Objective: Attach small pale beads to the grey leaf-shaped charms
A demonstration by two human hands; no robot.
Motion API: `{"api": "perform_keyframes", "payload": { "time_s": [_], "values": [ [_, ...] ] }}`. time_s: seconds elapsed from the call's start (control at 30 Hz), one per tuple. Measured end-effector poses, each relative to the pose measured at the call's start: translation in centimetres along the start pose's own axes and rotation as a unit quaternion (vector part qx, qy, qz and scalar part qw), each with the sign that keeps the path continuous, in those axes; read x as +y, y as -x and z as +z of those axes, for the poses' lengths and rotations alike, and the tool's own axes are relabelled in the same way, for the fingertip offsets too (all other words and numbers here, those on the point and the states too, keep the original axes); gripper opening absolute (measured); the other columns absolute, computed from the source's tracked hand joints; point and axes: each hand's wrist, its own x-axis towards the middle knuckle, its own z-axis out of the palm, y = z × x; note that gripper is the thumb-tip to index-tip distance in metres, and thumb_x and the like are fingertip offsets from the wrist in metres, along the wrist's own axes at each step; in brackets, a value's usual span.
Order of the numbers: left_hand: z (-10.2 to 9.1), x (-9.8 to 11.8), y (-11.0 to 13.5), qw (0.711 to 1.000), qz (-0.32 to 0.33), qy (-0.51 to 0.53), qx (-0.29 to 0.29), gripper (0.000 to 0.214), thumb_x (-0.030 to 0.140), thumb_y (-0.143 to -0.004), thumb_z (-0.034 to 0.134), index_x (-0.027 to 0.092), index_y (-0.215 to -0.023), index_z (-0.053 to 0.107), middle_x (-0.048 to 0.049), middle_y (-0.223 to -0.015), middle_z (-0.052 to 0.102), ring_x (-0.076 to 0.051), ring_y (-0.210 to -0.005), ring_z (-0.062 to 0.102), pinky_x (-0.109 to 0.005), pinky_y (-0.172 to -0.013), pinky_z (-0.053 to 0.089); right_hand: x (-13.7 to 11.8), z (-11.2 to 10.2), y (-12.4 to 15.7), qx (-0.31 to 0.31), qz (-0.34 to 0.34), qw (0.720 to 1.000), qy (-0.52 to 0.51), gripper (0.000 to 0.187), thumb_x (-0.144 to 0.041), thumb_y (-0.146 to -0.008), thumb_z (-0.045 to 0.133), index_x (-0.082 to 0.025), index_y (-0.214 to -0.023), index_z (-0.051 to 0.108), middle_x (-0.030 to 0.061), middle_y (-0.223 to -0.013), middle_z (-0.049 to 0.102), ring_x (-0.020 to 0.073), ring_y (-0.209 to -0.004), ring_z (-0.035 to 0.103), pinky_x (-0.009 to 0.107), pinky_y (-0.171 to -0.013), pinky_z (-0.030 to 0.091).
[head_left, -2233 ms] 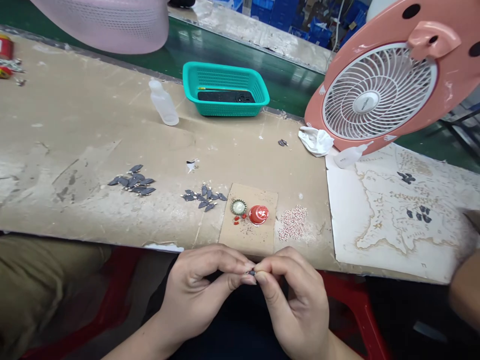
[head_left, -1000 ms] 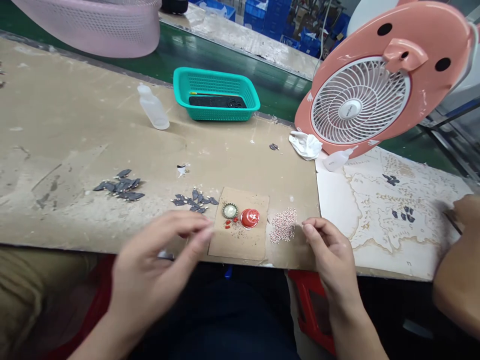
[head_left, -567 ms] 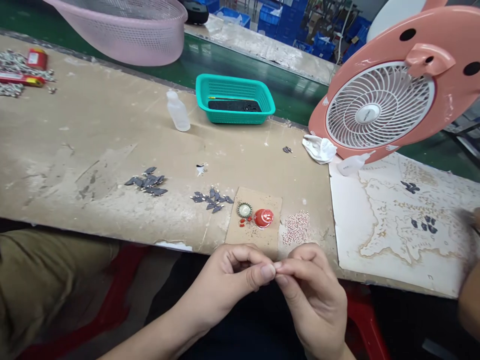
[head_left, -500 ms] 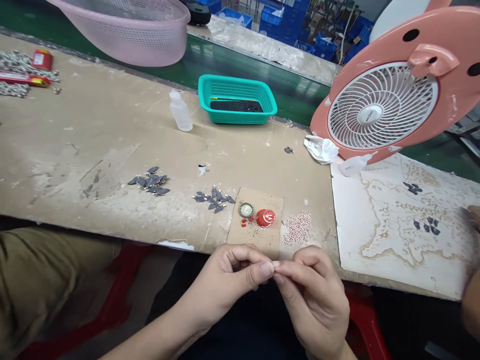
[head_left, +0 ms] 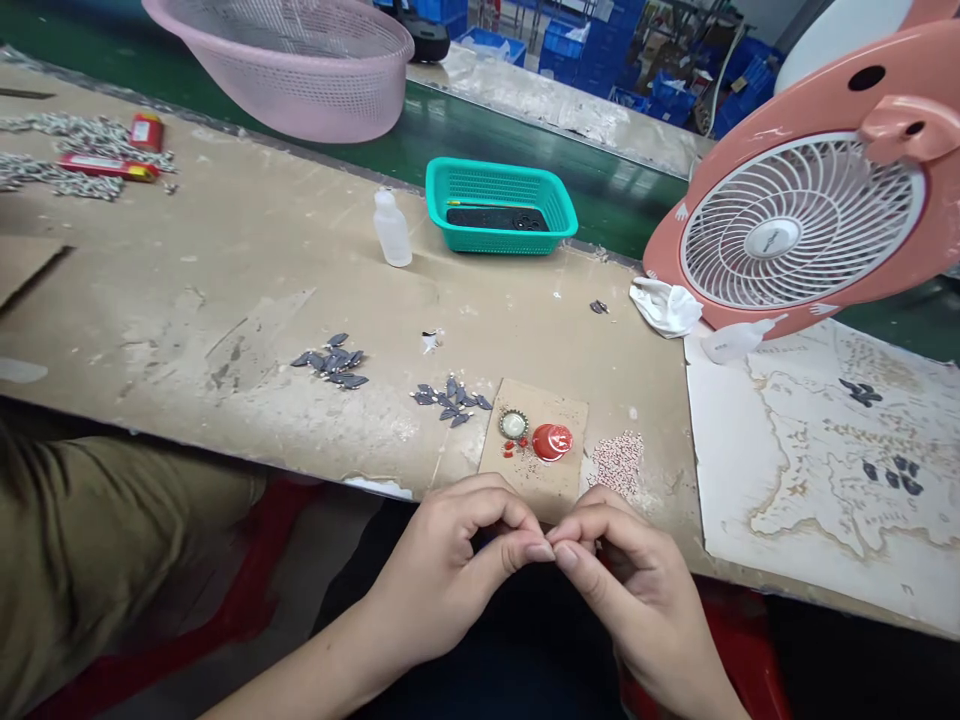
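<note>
My left hand (head_left: 472, 565) and my right hand (head_left: 630, 575) meet tip to tip over my lap, just off the table's front edge. Both are closed in a pinch, thumb against forefinger; whatever sits between the fingertips is too small or hidden to make out. Just beyond them lies a cardboard piece (head_left: 536, 488) bearing a red glossy blob (head_left: 553, 442), a bottle cap (head_left: 514, 425) and small red bits. Right of it is a spread of tiny pinkish beads (head_left: 617, 464). To the left lie dark leaf-shaped pieces with pale tips (head_left: 451, 398) and a second similar pile (head_left: 331, 362).
Farther back stand a white squeeze bottle (head_left: 392, 232), a green basket (head_left: 502, 240) holding a phone, and a pink basket (head_left: 322, 95). An orange fan (head_left: 780, 240) stands at right, by a crumpled tissue (head_left: 666, 307) and a map sheet (head_left: 810, 470). Another person's leg (head_left: 135, 520) shows at left.
The view has shifted left, so the table things appear farther right. My hands stay pinched together, with the right fingers slightly re-angled. Another person's hand at the right edge has left view.
</note>
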Motion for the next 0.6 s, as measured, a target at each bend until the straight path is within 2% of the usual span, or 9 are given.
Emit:
{"api": "perform_keyframes", "payload": {
  "time_s": [0.17, 0.33, 0.6],
  "values": [
    [-0.7, -0.2, 0.0, 0.998, 0.044, -0.038, 0.007, 0.016, 0.017, -0.092, 0.064, 0.018, -0.076, 0.067, 0.0023, -0.075, 0.065, -0.010, -0.071, 0.059, -0.019, -0.067, 0.044, -0.3, 0.9, -0.5, 0.000, 0.007, 1.000, 0.012, 0.016, -0.030, -0.097, 0.059, -0.024, -0.084, 0.066, -0.0020, -0.079, 0.057, 0.0118, -0.072, 0.054, 0.024, -0.063, 0.043],
    [-1.0, -0.4, -0.4, 0.998, 0.037, -0.050, 0.010, 0.014, 0.016, -0.092, 0.065, 0.019, -0.078, 0.067, 0.0037, -0.076, 0.065, -0.009, -0.071, 0.059, -0.019, -0.067, 0.044, -0.2, 1.4, -1.1, 0.017, -0.008, 0.999, 0.028, 0.014, -0.026, -0.098, 0.057, -0.024, -0.085, 0.064, -0.0029, -0.082, 0.057, 0.0111, -0.074, 0.054, 0.023, -0.066, 0.042],
    [-0.6, -0.2, -0.7, 0.999, 0.025, -0.033, 0.033, 0.018, 0.017, -0.092, 0.065, 0.019, -0.075, 0.066, 0.0048, -0.073, 0.065, -0.009, -0.070, 0.059, -0.019, -0.067, 0.044, 0.7, 1.6, -1.1, 0.036, 0.001, 0.999, -0.011, 0.011, -0.030, -0.096, 0.062, -0.026, -0.089, 0.068, -0.0020, -0.082, 0.060, 0.0128, -0.076, 0.056, 0.025, -0.069, 0.045]
  ]
}}
